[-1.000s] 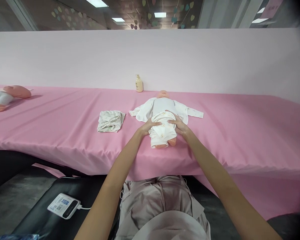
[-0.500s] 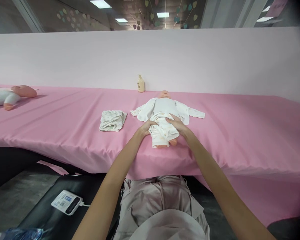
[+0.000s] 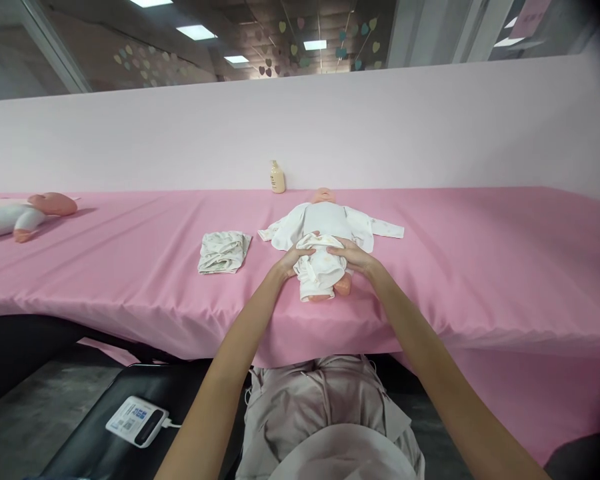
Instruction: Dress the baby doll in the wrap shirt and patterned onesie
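A baby doll (image 3: 324,195) lies on its back on the pink-covered table, its head toward the wall and its feet toward me. Over its torso sits a white top (image 3: 325,217), with a sleeve spread to either side. White baby pants (image 3: 321,268) are bunched over the doll's hips and legs. My left hand (image 3: 293,260) is closed on the left side of the pants, thumb on top. On the other side, my right hand (image 3: 354,257) grips them near the waist. One bare leg (image 3: 343,285) of the doll shows below the cloth.
A folded patterned cloth (image 3: 224,252) lies left of the doll. A pump bottle (image 3: 277,178) stands by the wall. Another doll (image 3: 25,213) lies at far left. Below the table edge, a white device (image 3: 137,421) with a cable rests on a black seat (image 3: 180,380).
The pants' right side has been drawn up and bunched, baring more of the doll's leg on that side. Both hands stay on the pants. The view has tilted slightly.
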`<state>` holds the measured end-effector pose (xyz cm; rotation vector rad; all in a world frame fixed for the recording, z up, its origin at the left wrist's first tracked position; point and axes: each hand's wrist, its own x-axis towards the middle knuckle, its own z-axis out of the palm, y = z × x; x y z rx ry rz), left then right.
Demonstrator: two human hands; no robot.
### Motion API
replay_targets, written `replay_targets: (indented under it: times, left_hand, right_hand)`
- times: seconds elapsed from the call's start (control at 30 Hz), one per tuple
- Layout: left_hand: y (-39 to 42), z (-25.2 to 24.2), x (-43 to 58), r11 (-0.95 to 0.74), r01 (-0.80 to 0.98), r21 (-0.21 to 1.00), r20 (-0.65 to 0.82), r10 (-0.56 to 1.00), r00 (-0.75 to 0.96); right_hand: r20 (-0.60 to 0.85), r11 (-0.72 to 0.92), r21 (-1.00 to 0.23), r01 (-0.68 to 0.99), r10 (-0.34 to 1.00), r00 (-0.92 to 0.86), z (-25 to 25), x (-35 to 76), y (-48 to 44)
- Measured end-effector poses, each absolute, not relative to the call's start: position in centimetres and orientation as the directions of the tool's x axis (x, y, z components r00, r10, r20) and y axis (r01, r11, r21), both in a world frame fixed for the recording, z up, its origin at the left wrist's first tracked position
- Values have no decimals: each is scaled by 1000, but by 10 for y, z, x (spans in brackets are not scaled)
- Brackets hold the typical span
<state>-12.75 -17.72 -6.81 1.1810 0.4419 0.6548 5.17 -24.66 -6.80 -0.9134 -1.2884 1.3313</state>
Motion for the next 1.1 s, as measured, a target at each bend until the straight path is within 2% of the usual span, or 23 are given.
replay_targets:
  times: [0.2,0.33,0.5,0.6,0.73,0.83,0.97,1.1]
  left_hand:
    - [-182,-64,-125,193,-243,951,39,702,711]
    - [-180,-65,-122,172,-209,963,24,714,699]
    - [-182,-64,-128,185,-125,975,-32,671,740]
    - [-186,-60,-134,167,-69,984,-53,628,777]
    - [-189,-56,-138,147,-34,988,-63,606,793]
    - [-187,-60,-138,169,-70,983,-45,597,801]
    - [-178,-73,-132,199,-217,956,52,611,790]
    - [-172,-82,-124,247,-261,933,50,630,775]
  right_hand:
    - [150,112,-963,-247,978,-142,-72,51,-242]
    - [157,137,-971,-196,983,-94,-74,54,-242]
    - [207,144,-955,-258,950,-236,-72,56,-248]
    - [249,183,-945,-270,940,-235,-69,56,-251]
    - [231,182,-954,-237,952,-201,-70,55,-247]
    - [183,154,-968,-197,974,-134,-73,54,-243]
    - [114,113,-982,-154,993,-2,-77,52,-240]
    - [172,135,-951,-280,979,-112,-79,52,-238]
